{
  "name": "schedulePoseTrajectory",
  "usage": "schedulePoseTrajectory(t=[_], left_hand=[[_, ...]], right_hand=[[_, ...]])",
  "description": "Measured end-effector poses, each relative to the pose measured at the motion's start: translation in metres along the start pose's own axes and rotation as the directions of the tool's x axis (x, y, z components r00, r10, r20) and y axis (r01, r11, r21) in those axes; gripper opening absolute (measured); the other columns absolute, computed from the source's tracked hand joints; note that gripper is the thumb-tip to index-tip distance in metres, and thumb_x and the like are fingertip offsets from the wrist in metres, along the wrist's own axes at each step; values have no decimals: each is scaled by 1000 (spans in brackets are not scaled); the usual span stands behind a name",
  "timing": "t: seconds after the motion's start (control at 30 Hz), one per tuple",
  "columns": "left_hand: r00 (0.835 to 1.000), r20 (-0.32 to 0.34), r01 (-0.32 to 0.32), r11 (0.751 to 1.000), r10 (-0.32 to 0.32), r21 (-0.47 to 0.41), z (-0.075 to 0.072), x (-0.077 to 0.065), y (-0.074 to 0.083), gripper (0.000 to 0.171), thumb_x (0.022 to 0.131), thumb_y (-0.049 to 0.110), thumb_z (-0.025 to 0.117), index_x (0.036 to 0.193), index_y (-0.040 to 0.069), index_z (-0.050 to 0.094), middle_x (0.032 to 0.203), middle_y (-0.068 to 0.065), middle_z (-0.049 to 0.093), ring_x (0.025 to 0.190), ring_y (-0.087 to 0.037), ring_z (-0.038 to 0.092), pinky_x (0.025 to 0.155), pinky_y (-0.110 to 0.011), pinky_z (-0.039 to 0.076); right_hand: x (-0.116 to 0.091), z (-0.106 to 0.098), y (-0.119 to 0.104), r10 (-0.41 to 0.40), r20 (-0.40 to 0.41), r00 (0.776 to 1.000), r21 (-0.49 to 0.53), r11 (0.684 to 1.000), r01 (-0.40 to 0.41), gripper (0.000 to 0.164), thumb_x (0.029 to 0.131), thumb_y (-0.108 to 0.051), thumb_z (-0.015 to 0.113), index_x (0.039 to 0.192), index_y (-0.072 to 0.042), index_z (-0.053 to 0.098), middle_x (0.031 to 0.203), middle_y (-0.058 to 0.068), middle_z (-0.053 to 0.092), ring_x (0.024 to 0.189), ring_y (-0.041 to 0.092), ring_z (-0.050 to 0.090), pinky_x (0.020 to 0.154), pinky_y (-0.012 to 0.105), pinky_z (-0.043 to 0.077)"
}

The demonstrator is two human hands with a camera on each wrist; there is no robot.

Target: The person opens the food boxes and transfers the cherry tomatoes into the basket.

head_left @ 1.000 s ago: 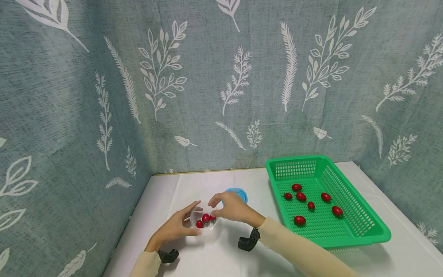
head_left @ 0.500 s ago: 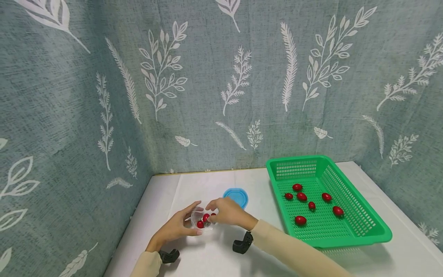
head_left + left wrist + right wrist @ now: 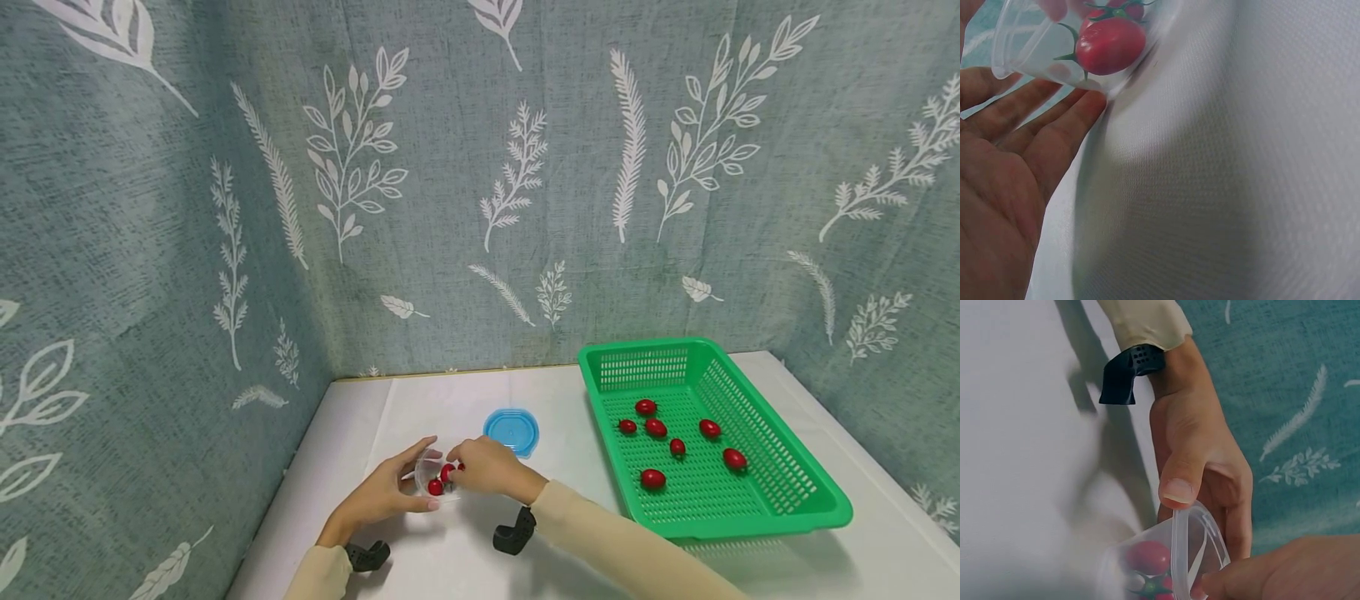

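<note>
My left hand (image 3: 390, 492) holds a small clear plastic container (image 3: 429, 471), thumb on the near side and fingers around the far side. Inside lie several red cherry tomatoes (image 3: 1111, 47) with green stems. The left wrist view shows the container tilted, a fingertip under its lower edge. My right hand (image 3: 491, 468) reaches into the container's mouth from the right, fingers bent down at the tomatoes. In the right wrist view the left thumb presses the rim, while a right finger (image 3: 1241, 581) dips inside. I cannot tell whether the right fingertips pinch a tomato.
A blue lid (image 3: 512, 432) lies flat behind the right hand. To the right stands a green perforated basket (image 3: 750, 500) with several cherry tomatoes (image 3: 652, 479) spread in it. Patterned grey-green cloth (image 3: 450, 208) hangs behind and beside the white table (image 3: 435, 567).
My right hand has moved left and down into the container, and the blue lid now shows more fully. My left hand keeps its hold on the container. The basket's tomatoes lie as before.
</note>
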State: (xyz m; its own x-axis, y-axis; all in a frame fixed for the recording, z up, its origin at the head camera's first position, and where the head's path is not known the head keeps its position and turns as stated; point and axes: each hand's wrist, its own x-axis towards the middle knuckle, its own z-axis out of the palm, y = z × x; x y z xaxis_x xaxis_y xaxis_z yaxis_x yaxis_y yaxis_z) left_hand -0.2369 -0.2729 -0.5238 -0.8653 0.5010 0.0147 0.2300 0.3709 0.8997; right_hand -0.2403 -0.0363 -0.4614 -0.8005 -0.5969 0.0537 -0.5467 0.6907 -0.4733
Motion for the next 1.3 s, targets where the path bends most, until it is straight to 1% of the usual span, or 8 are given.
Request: schedulePoseTrajectory(t=[0.23, 0.33, 0.47, 0.6, 0.77, 0.97, 1.2, 1.3], left_hand=[[1000, -6, -1, 1000, 1, 1, 0, 0, -1, 103, 84, 19, 88, 164, 9, 25, 154, -17, 47, 150, -42, 30, 113, -50, 39], [1000, -1, -6, 1000, 6, -1, 0, 0, -2, 103, 84, 19, 88, 164, 9, 24, 154, -18, 46, 150, -43, 30, 113, -50, 39], [1000, 1, -12, 1000, 12, 3, 0, 0, -3, 103, 85, 20, 88, 164, 9, 23, 155, -19, 45, 150, -44, 28, 113, -50, 39], [1000, -3, -9, 1000, 9, 8, 0, 0, -3, 103, 85, 22, 88, 164, 10, 24, 155, -17, 46, 150, -45, 26, 114, -52, 38], [1000, 1, -9, 1000, 9, 2, 0, 0, -2, 103, 85, 22, 88, 164, 10, 23, 155, -17, 45, 150, -44, 27, 114, -55, 36], [1000, 8, -10, 1000, 10, -8, -1, 0, -2, 104, 85, 22, 88, 164, 10, 23, 155, -18, 45, 151, -44, 27, 114, -54, 37], [1000, 19, -13, 999, 14, -38, -1, 0, -2, 105, 84, 21, 88, 165, 11, 22, 156, -17, 44, 149, -37, 34, 113, -37, 42], [1000, 20, -12, 999, 13, -39, 0, -1, -2, 105, 84, 22, 88, 165, 12, 22, 157, -16, 43, 150, -37, 33, 113, -38, 42]], right_hand=[[1, 3, -1, 10, 35, 999, -52, 999, -8, 14, 97, -16, 69, 100, -10, 82, 61, -8, 58, 50, 7, 42, 43, 20, 31], [0, 3, -2, 24, 73, 997, -75, 997, -18, 15, 96, -16, 70, 103, -12, 82, 62, -10, 55, 51, 7, 42, 43, 20, 32], [-1, 2, -2, 48, 111, 993, -75, 996, -40, 21, 95, -18, 71, 114, -13, 79, 70, -9, 60, 56, 8, 45, 46, 21, 37], [-2, 1, -2, 67, 130, 989, -44, 997, -62, 17, 96, -21, 71, 108, -11, 77, 73, -7, 63, 56, 8, 49, 47, 21, 40], [-3, 1, 0, 59, 181, 982, 17, 998, -63, 16, 100, -23, 67, 95, -12, 77, 64, -6, 60, 43, 7, 48, 42, 18, 40], [-2, 3, 5, 50, 213, 976, 101, 992, -73, 16, 101, -24, 66, 97, -13, 78, 67, -7, 61, 40, 8, 46, 42, 19, 41], [0, 5, 13, 32, 256, 966, 303, 947, -112, 14, 99, -22, 64, 96, -17, 77, 68, 6, 62, 41, 10, 39, 41, 22, 29], [0, 5, 14, 23, 261, 965, 330, 937, -112, 13, 100, -24, 64, 100, -18, 76, 76, 8, 67, 43, 11, 41, 42, 22, 30]])
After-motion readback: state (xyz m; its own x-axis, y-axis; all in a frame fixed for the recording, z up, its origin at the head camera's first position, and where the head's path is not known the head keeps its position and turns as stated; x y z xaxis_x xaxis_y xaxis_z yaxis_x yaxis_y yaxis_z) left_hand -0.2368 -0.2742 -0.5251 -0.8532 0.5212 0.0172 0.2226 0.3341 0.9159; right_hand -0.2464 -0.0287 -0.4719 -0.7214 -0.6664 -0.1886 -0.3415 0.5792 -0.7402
